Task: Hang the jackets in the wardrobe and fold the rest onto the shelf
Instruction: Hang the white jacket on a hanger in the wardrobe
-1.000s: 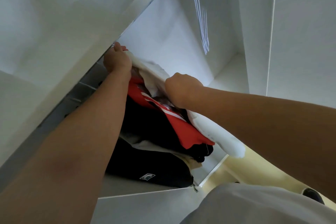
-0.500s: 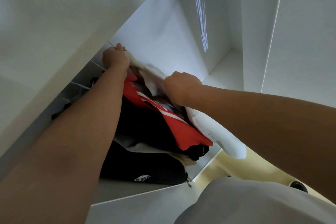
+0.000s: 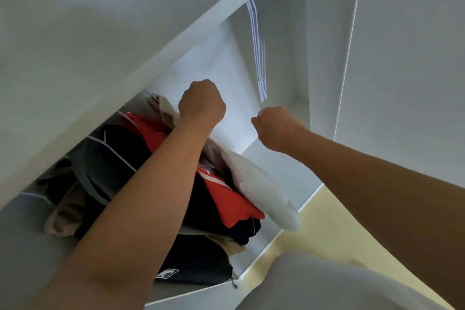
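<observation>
While the wardrobe shelf (image 3: 274,158) carries a pile of folded clothes (image 3: 234,205) on its left side, the white garment (image 3: 264,191) on top lies with its long axis running from the back corner to the front lip, where its end juts just past the edge. The left hand (image 3: 201,104) is nearer, clenched at the garment's back end with its fingers hidden, so whether it grips cloth cannot be told. The right hand (image 3: 274,126) is clenched on nothing, apart to the right above bare shelf.

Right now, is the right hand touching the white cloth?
Apart. The head view shows bare shelf between the right hand and the white cloth.
</observation>
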